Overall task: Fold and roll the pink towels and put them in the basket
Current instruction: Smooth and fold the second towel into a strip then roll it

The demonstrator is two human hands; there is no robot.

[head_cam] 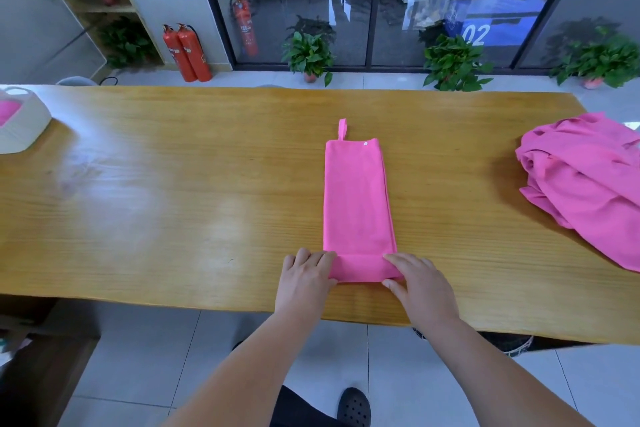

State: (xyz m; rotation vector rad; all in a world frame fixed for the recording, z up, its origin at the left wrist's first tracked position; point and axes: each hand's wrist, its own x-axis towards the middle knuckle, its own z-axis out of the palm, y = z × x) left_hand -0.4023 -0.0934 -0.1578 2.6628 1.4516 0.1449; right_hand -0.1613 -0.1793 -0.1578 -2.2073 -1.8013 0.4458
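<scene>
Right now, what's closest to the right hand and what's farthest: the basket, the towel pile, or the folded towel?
1. folded towel: the right hand grips its near end.
2. towel pile: on the table's right end.
3. basket: far left end of the table.

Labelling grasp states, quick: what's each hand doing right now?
Left hand: pinches the near, rolled end of the folded pink towel.
Right hand: pinches the same end at its right corner.

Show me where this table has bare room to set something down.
Widest bare wood: between the basket and the folded towel. A narrower strip: between that towel and the towel pile. Crowded: the towel's near end, held by left hand and right hand.
</scene>
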